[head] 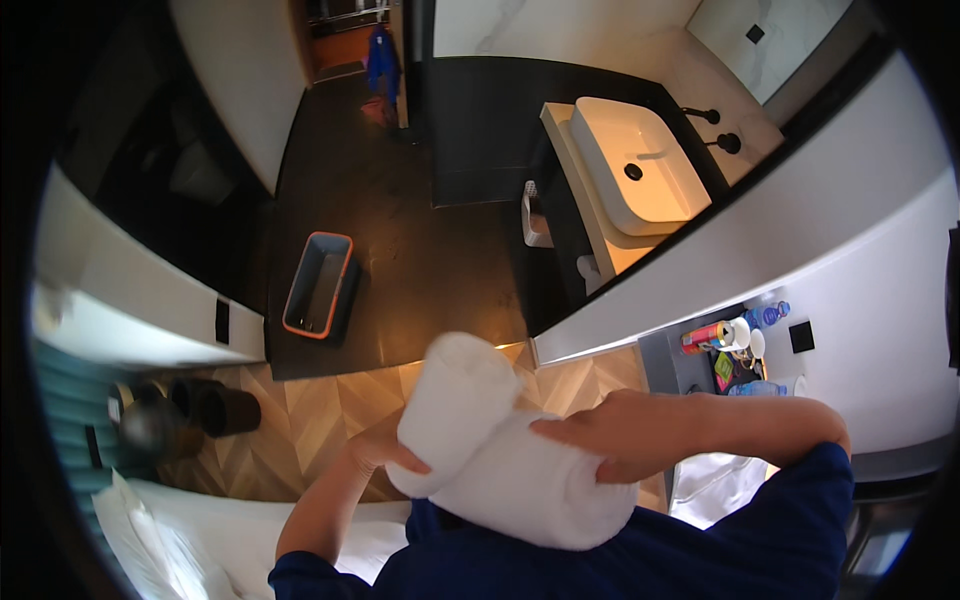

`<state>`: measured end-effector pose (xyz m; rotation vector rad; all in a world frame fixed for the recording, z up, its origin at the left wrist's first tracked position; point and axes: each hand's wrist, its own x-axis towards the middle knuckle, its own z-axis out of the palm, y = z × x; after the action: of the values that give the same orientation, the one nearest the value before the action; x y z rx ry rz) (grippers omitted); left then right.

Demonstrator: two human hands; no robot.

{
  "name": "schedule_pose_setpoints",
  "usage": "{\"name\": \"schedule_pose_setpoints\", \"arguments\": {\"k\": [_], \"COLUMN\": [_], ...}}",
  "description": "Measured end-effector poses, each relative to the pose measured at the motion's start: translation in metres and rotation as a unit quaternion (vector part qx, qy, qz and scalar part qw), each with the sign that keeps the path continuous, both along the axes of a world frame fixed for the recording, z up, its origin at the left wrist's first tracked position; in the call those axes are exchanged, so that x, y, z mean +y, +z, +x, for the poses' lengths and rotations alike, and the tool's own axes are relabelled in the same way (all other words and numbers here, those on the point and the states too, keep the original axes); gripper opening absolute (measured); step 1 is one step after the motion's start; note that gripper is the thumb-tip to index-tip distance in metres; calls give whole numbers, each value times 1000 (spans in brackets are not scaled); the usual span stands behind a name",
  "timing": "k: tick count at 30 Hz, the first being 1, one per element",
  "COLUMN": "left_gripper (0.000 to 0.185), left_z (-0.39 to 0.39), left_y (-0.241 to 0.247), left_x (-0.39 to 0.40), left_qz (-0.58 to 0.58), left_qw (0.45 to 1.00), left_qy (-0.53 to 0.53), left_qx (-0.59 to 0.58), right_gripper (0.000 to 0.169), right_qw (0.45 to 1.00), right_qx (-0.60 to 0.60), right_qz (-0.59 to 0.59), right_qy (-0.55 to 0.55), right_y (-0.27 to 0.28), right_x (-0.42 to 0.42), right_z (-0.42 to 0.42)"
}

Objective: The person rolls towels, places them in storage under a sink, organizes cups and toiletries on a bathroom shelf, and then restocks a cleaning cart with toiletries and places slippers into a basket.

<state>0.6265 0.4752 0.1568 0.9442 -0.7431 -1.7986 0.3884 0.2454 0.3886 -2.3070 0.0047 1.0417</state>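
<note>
Two thick white rolled towels are held close before my chest. My left hand grips the lower left side of the smaller rolled towel, its thumb showing on the white cloth and its other fingers hidden. The larger rolled towel lies against it on the right, slanting down. My right hand rests over the upper right of this larger roll, with fingers spread on the fabric. Both rolls touch each other and hide part of my blue shirt.
A grey bucket with an orange rim stands on the dark floor ahead. To the right are a white washbasin and a shelf with a drink can, cups and bottles. Dark bins stand left, near a white bed.
</note>
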Motion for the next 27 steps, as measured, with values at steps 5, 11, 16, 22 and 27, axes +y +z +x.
{"name": "schedule_pose_setpoints", "arguments": {"k": [5, 11, 16, 22, 27], "left_gripper": [94, 79, 68, 70, 78], "left_z": [86, 199, 266, 323, 368], "left_y": [6, -62, -100, -126, -195], "left_x": [-88, -204, -285, -383, -452], "left_qz": [-13, 59, 165, 270, 373], "left_qw": [939, 903, 892, 896, 901], "left_qy": [226, 341, 369, 288, 167], "left_qx": [257, 254, 201, 203, 143], "right_gripper": [60, 51, 54, 54, 55], "right_qw": [907, 452, 253, -69, -247], "right_qx": [-76, -47, -57, -224, -277], "right_qz": [86, 304, 417, 501, 496], "right_qy": [-406, -837, -871, -833, -785], "right_y": [-84, -259, -429, -473, -536], "right_x": [-88, -109, -184, -302, -373], "right_z": [-32, -30, 84, 283, 382]}}
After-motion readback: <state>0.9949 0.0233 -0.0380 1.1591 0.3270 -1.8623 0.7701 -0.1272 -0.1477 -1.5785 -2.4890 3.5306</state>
